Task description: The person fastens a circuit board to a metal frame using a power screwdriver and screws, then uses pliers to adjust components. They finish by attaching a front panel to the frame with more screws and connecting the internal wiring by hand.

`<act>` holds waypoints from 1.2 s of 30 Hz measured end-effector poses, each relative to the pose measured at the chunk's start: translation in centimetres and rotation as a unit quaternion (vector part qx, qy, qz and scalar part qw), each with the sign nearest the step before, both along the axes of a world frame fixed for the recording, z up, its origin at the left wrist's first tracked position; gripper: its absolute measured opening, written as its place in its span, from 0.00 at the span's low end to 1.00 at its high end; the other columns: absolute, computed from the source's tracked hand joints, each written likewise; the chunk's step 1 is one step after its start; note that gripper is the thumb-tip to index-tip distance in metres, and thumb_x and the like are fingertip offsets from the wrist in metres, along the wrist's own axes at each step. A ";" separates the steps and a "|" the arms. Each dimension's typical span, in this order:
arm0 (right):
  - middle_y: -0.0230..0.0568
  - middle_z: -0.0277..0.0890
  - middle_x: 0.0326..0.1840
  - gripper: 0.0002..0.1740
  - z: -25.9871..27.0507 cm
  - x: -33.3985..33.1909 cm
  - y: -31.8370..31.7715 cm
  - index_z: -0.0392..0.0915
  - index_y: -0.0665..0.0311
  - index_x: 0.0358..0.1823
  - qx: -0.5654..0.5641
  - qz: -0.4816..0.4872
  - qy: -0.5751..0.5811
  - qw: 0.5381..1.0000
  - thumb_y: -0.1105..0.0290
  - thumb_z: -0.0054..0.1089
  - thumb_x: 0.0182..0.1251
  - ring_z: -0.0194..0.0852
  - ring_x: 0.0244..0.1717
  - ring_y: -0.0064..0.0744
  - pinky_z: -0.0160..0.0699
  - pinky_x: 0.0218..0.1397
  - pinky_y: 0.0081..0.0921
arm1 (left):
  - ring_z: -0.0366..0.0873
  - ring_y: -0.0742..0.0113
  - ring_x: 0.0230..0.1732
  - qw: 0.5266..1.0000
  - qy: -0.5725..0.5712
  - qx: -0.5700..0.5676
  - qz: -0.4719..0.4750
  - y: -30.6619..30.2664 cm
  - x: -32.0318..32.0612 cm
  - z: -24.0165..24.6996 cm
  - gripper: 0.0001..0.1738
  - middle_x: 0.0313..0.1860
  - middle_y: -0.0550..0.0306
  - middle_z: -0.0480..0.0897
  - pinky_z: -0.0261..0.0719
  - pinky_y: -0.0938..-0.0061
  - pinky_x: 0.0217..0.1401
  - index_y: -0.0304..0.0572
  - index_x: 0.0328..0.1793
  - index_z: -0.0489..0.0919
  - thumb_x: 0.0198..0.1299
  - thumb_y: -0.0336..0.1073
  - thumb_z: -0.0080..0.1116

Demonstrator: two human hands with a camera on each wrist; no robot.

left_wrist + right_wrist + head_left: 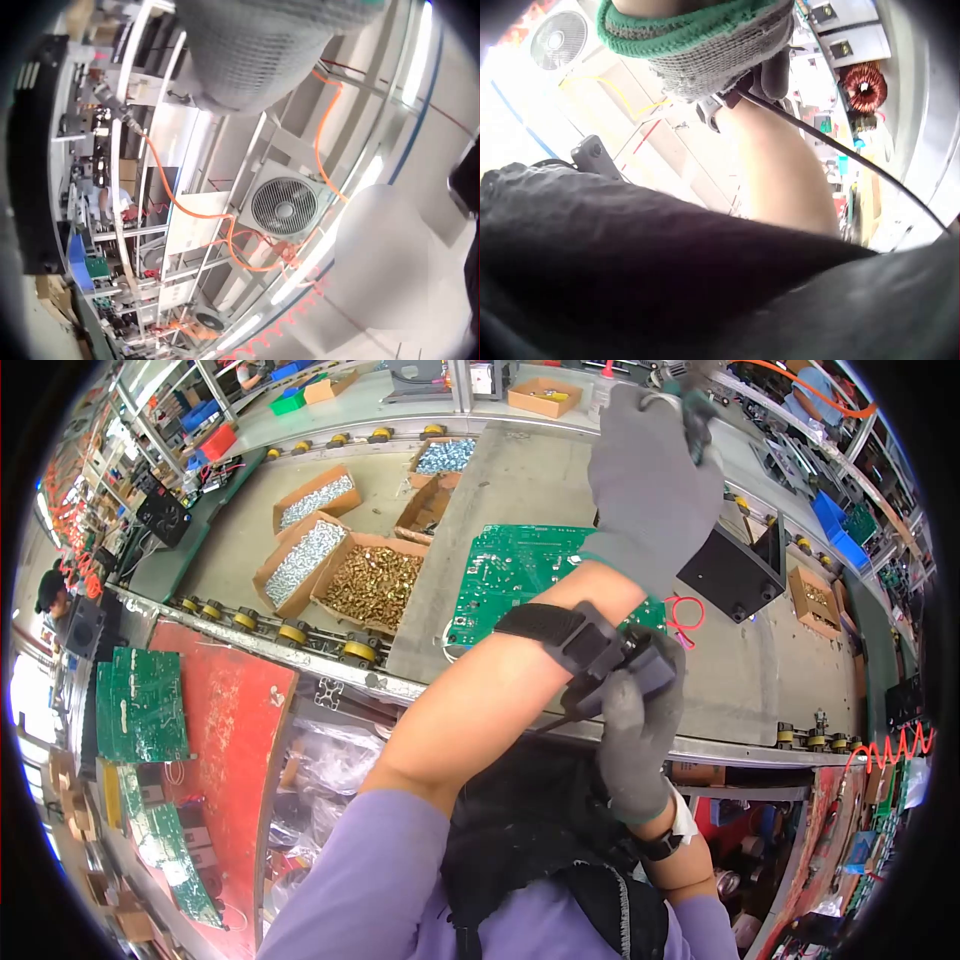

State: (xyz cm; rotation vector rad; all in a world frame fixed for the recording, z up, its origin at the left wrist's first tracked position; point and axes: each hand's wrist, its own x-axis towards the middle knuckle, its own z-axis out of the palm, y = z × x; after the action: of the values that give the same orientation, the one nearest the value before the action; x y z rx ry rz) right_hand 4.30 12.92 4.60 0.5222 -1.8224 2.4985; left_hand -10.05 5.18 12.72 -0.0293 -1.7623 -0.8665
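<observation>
My left arm reaches across the bench, its gray-gloved left hand (655, 495) raised over the far side. A blurred dark green and black object (692, 415) overlaps its fingers; I cannot tell whether they hold it. Strapped to the left wrist is a black wrist camera (640, 665) with a thin cable (840, 146). My gloved right hand (640, 735) grips this camera with thumb and fingers. In the right wrist view the right glove (720, 60) shows a green cuff beside the bare left forearm (780, 172). Below the left arm lies a green circuit board (510, 565), partly hidden.
Cardboard boxes of brass fasteners (370, 585) and silver screws (305, 560) stand on the left of the bench. A black metal box (740, 565) and a red wire loop (685, 615) lie to the right. Green boards (145, 705) lean by a red panel (225, 700). An orange hose (169, 187) hangs overhead.
</observation>
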 end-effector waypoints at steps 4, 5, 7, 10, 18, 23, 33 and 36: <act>0.41 0.71 0.44 0.33 -0.5 0.7 0.4 0.55 0.67 0.64 -0.005 0.026 0.008 1.000 0.60 0.63 0.67 0.76 0.37 0.24 0.79 0.36 0.22 | 0.80 0.59 0.31 0.751 -0.192 0.440 -0.453 -1.3 -0.2 1.7 0.11 0.35 0.54 0.77 0.78 0.66 0.31 0.40 0.37 0.78 0.58 0.39 0.65; 0.41 0.71 0.45 0.33 -0.5 0.7 0.6 0.55 0.67 0.64 0.002 0.040 -0.004 0.999 0.61 0.63 0.67 0.76 0.38 0.24 0.79 0.37 0.22 | 0.80 0.62 0.30 0.723 -0.183 0.481 -0.460 -1.4 0.0 1.3 0.10 0.33 0.56 0.76 0.78 0.68 0.30 0.41 0.37 0.78 0.60 0.39 0.64; 0.41 0.71 0.46 0.33 -0.5 0.6 0.7 0.55 0.67 0.64 0.005 0.053 -0.014 0.998 0.61 0.64 0.67 0.75 0.39 0.24 0.79 0.38 0.22 | 0.79 0.64 0.29 0.675 -0.160 0.534 -0.483 -1.5 0.3 0.9 0.09 0.28 0.58 0.75 0.80 0.69 0.31 0.43 0.37 0.76 0.61 0.38 0.63; 0.41 0.71 0.47 0.34 -0.3 0.7 0.9 0.55 0.67 0.64 0.000 0.064 -0.010 0.998 0.60 0.64 0.67 0.75 0.41 0.24 0.78 0.40 0.23 | 0.80 0.64 0.30 0.610 -0.133 0.566 -0.538 -1.6 0.2 0.6 0.10 0.29 0.57 0.76 0.81 0.69 0.34 0.42 0.37 0.76 0.62 0.39 0.63; 0.40 0.74 0.59 0.33 2.2 -0.6 14.5 0.70 0.65 0.64 0.301 -0.187 0.060 0.933 0.45 0.54 0.70 0.76 0.46 0.27 0.77 0.44 0.25 | 0.81 0.58 0.47 0.676 -0.130 0.384 -0.615 -6.7 5.1 0.9 0.16 0.42 0.50 0.81 0.81 0.52 0.58 0.39 0.52 0.79 0.65 0.42 0.57; 0.53 0.67 0.70 0.35 -1.4 0.7 42.2 0.65 0.62 0.72 0.760 -0.531 -0.041 0.373 0.48 0.53 0.71 0.68 0.67 0.50 0.66 0.68 0.40 | 0.78 0.66 0.44 0.861 -0.277 0.100 -0.415 -13.8 13.0 0.6 0.25 0.42 0.56 0.79 0.77 0.70 0.51 0.33 0.47 0.80 0.55 0.49 0.69; 0.64 0.65 0.68 0.41 -8.3 8.3 62.1 0.58 0.67 0.73 0.786 -0.402 -0.213 0.420 0.43 0.47 0.71 0.64 0.68 0.62 0.66 0.66 0.49 | 0.76 0.56 0.48 0.857 -0.482 -0.066 -0.170 -22.3 21.8 -7.0 0.17 0.45 0.52 0.75 0.73 0.67 0.52 0.40 0.40 0.83 0.47 0.39 0.74; 0.63 0.71 0.63 0.39 -6.7 7.6 60.2 0.62 0.69 0.70 0.785 -0.415 -0.197 0.416 0.44 0.51 0.71 0.73 0.59 0.60 0.71 0.60 0.47 | 0.76 0.51 0.48 0.865 -0.475 -0.122 -0.106 -23.5 22.3 -8.5 0.13 0.46 0.49 0.76 0.74 0.66 0.51 0.38 0.40 0.82 0.46 0.28 0.68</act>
State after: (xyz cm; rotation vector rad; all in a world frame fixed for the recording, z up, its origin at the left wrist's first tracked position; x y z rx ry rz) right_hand 11.86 73.13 -2.14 -0.9733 -2.7903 -0.2767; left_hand 12.23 -18.36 4.21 0.0495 -2.8407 -0.8683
